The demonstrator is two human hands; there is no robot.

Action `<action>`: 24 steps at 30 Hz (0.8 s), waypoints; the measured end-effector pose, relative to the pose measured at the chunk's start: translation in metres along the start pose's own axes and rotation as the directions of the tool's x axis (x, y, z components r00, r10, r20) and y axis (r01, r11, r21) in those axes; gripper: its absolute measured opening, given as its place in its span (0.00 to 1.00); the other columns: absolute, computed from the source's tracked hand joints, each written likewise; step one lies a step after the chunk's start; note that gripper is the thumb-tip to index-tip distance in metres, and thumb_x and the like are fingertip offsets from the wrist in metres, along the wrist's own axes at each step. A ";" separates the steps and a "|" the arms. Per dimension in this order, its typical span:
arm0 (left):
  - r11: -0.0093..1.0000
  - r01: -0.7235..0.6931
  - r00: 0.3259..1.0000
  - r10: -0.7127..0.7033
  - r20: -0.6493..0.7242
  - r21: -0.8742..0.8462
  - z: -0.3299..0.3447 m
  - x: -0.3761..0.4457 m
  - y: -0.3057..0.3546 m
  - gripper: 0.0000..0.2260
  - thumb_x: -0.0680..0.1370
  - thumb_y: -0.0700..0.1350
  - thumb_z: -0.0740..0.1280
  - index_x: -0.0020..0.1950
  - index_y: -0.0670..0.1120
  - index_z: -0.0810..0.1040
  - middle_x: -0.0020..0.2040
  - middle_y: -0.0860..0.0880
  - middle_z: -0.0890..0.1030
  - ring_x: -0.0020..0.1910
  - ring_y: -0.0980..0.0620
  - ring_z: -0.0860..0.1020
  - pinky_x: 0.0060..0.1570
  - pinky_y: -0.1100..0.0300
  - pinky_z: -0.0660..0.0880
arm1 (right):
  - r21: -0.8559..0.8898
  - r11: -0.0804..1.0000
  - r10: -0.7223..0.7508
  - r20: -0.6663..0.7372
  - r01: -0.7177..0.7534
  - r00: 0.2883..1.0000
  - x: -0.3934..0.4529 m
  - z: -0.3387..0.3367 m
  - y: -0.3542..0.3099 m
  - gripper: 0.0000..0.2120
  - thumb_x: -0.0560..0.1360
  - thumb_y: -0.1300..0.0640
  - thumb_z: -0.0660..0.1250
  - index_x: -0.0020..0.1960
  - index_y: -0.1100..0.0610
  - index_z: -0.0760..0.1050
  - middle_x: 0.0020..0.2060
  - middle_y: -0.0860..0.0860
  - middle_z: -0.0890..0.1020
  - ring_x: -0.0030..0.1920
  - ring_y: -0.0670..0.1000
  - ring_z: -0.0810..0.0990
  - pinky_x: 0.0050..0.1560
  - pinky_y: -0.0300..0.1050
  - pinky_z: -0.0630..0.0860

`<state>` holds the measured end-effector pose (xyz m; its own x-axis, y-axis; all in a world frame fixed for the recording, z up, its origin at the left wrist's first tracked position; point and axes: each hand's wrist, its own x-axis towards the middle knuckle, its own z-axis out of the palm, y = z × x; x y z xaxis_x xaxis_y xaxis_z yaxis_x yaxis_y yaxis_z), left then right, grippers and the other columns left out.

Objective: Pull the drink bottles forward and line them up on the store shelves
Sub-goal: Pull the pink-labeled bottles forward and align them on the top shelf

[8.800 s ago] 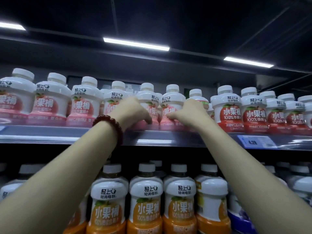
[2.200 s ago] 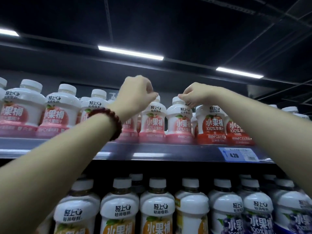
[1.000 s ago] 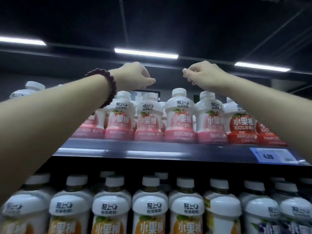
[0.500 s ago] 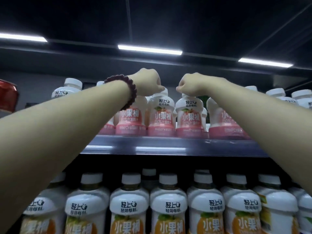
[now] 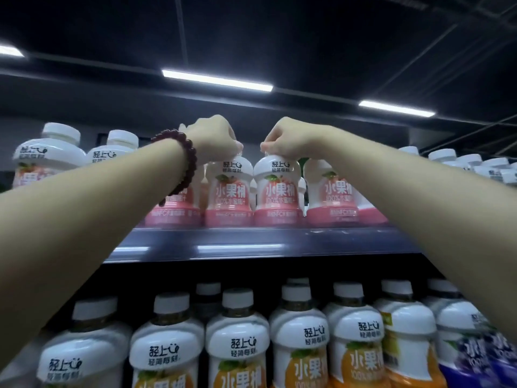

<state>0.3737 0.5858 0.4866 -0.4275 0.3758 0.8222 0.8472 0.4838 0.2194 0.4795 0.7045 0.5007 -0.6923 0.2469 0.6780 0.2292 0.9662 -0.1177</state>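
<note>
Orange-labelled bottles (image 5: 296, 357) stand nearest us in a row on the level below the upper shelf (image 5: 251, 242), with a purple-labelled bottle (image 5: 472, 357) at the right end of that row. Above them we reach both arms up to the upper shelf. A dark red bead bracelet (image 5: 181, 161) circles our left wrist. Our left hand (image 5: 212, 138) curls over the cap of a pink-labelled bottle (image 5: 228, 191) standing at the shelf's front edge, fingers closed down around its top. Our right hand (image 5: 285, 141) grips the cap of the neighbouring pink bottle (image 5: 278, 191) in the same way, just right of the first; the two bottles stand upright and touch. More pink bottles flank them along that front edge. Beyond the shelf, ceiling light strips (image 5: 216, 79) glow on the dark ceiling.
</note>
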 end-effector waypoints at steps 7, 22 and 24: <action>0.988 -0.074 0.985 0.094 0.147 -0.136 -0.034 -0.009 0.006 0.11 0.77 0.50 0.66 0.53 0.47 0.84 0.44 0.48 0.83 0.38 0.52 0.77 0.35 0.60 0.71 | 0.076 0.992 -0.106 0.017 0.104 0.994 -0.015 -0.021 0.005 0.14 0.80 0.51 0.61 0.38 0.53 0.77 0.36 0.50 0.80 0.35 0.49 0.79 0.36 0.42 0.76; 0.972 -0.061 0.998 0.054 -0.035 -0.227 -0.027 -0.033 0.002 0.12 0.77 0.51 0.63 0.54 0.51 0.83 0.42 0.52 0.79 0.41 0.55 0.75 0.37 0.63 0.69 | 0.124 0.990 -0.056 -0.068 0.064 0.996 -0.019 -0.007 0.008 0.15 0.79 0.48 0.59 0.57 0.53 0.80 0.53 0.50 0.82 0.52 0.51 0.79 0.54 0.47 0.75; 0.971 -0.061 0.998 0.051 -0.046 -0.230 -0.025 -0.036 0.003 0.12 0.78 0.51 0.62 0.55 0.50 0.82 0.46 0.49 0.79 0.45 0.51 0.76 0.43 0.63 0.68 | 0.132 0.989 -0.055 -0.070 0.064 0.996 -0.019 -0.006 0.007 0.15 0.79 0.49 0.59 0.58 0.53 0.79 0.53 0.51 0.82 0.52 0.51 0.79 0.53 0.47 0.75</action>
<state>0.3994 0.5534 0.4710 -0.3685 0.3630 0.8558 0.9213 0.2653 0.2842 0.4988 0.7058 0.4912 -0.6545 0.1877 0.7324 0.0920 0.9813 -0.1693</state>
